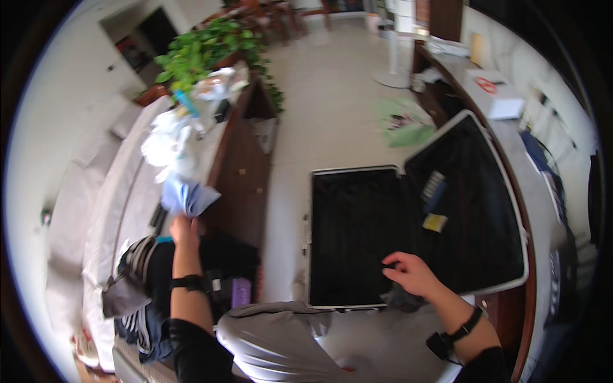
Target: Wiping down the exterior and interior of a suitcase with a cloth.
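Note:
My left hand (184, 229) grips the lower end of a light blue folded item (188, 195), perhaps cloth or paper; it is blurred. My right hand (411, 273) hangs over the near part of an open black suitcase (357, 234), its thumb and index finger curled close; whether anything is between them cannot be made out. A dark crumpled cloth (403, 298) lies just below that hand at the suitcase's near edge. In the raised right half of the suitcase rest a yellow packet (435, 222) and a dark blue packet (435, 195). Folded clothes (155, 268) are piled beside my left forearm.
White plastic bags (170, 141) and a black remote control (157, 215) are on the left surface. A purple object (241, 292) sits near my knee. A green bag (404, 122) lies on the floor beyond the suitcase. A white box (493, 93) stands on the right-hand cabinet.

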`<action>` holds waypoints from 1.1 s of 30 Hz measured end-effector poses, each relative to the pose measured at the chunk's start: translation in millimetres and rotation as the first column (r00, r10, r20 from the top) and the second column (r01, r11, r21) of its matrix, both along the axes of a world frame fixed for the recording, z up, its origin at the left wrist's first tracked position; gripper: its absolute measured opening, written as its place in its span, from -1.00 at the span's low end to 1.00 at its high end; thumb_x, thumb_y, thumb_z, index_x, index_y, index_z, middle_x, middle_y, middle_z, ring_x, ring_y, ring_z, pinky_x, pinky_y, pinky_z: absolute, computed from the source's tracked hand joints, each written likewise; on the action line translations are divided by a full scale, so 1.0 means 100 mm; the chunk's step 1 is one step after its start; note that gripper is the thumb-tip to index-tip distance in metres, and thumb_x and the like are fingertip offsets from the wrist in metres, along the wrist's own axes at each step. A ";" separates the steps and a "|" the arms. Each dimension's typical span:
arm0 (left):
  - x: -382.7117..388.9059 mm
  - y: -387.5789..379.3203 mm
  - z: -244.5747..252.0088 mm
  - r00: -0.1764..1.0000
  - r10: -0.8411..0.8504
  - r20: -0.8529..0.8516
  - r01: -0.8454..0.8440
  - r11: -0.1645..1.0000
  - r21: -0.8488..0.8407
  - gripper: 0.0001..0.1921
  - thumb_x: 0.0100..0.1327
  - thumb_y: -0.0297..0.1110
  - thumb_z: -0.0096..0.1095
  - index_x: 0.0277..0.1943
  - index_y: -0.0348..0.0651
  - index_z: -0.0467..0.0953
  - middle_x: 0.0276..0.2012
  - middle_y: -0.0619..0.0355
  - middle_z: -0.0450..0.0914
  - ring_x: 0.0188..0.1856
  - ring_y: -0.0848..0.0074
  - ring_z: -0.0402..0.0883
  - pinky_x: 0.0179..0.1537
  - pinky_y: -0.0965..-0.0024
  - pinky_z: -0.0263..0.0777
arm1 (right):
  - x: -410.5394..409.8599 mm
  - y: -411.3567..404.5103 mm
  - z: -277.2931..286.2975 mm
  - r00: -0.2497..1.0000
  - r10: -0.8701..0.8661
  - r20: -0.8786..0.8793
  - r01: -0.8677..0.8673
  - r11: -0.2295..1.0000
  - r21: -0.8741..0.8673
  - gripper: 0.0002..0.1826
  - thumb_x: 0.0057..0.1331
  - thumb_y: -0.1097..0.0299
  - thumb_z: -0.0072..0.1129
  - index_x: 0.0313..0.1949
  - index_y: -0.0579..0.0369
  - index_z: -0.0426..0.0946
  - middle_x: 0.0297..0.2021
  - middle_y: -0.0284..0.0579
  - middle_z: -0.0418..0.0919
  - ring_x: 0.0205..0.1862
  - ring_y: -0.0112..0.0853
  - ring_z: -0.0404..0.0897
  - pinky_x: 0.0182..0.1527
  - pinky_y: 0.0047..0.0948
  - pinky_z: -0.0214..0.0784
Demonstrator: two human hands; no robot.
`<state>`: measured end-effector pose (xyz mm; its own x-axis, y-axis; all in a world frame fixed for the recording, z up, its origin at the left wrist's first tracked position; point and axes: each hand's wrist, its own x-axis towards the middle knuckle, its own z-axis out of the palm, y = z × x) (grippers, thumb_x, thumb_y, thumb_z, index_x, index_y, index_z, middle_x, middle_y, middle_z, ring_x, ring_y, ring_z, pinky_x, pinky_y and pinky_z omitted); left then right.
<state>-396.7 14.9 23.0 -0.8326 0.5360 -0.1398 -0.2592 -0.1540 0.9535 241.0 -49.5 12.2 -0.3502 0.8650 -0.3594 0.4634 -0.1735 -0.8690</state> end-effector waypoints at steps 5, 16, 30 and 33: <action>0.11 0.09 -0.49 0.988 -0.007 -0.154 -0.014 0.991 -0.132 -0.63 0.24 -0.43 0.15 0.12 -0.25 0.42 -0.11 0.18 0.47 -0.17 0.46 0.46 -0.08 0.40 0.38 | 0.09 0.01 0.07 0.997 0.023 0.077 -0.027 0.998 0.057 -0.64 0.30 0.18 0.35 -0.01 0.11 0.61 -0.54 -0.13 0.64 -0.51 -0.36 0.61 -0.38 -0.36 0.41; 3.17 -0.63 0.04 -0.556 -0.771 0.310 0.679 -0.636 -0.366 -0.36 0.37 -0.20 0.32 0.43 -0.23 0.33 0.12 -0.05 0.65 0.11 0.36 0.65 0.17 0.32 0.47 | 1.17 0.05 0.41 0.843 -0.531 0.084 0.460 0.794 0.398 -0.50 0.30 0.31 0.35 0.20 0.06 0.45 -0.57 -0.28 0.57 -0.49 -0.59 0.51 -0.37 -0.48 0.39; 2.81 -0.19 0.20 -0.196 -0.951 -0.238 0.691 0.039 -0.721 -0.58 0.41 -0.31 0.23 0.25 -0.33 0.50 -0.03 -0.15 0.71 0.04 0.20 0.71 0.10 0.26 0.53 | 2.92 -0.37 0.38 0.225 -0.750 0.622 0.641 0.595 0.485 -0.21 0.22 -0.05 0.34 0.16 0.50 0.51 0.11 0.43 0.58 0.23 0.04 0.57 0.29 -0.17 0.34; 2.85 -0.16 0.13 -0.252 -0.949 -0.191 0.692 -0.039 -0.721 -0.56 0.41 -0.24 0.22 0.24 -0.32 0.50 -0.03 -0.17 0.71 0.04 0.14 0.71 0.11 0.25 0.52 | 2.77 -0.31 0.45 0.121 -0.658 0.743 0.540 0.672 0.508 -0.24 0.21 -0.05 0.32 0.12 0.50 0.54 0.03 0.45 0.61 0.17 0.13 0.59 0.25 -0.08 0.39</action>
